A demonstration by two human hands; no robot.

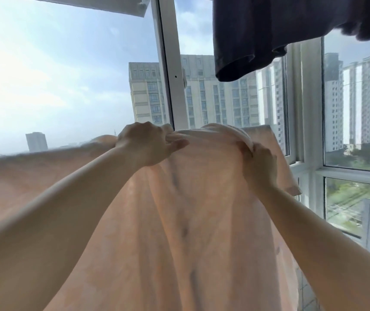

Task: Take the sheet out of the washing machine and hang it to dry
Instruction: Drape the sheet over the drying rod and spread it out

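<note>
sheet [179,221] top edge runs 9–3 o'clock, drapes to 6 | left hand [144,143] and right hand [259,162] both grasping its bunched top | left nearer the unspread 9 o'clock side

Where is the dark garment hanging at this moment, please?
In the head view the dark garment hangs at the upper right, in front of the window frame, above the right hand and the peach sheet.

Large windows with white frames [172,70] are seen ahead, bright hazy daylight is let in, tall apartment buildings [208,97] are shown outside, and a dark garment [269,30] is hung at the top.
</note>
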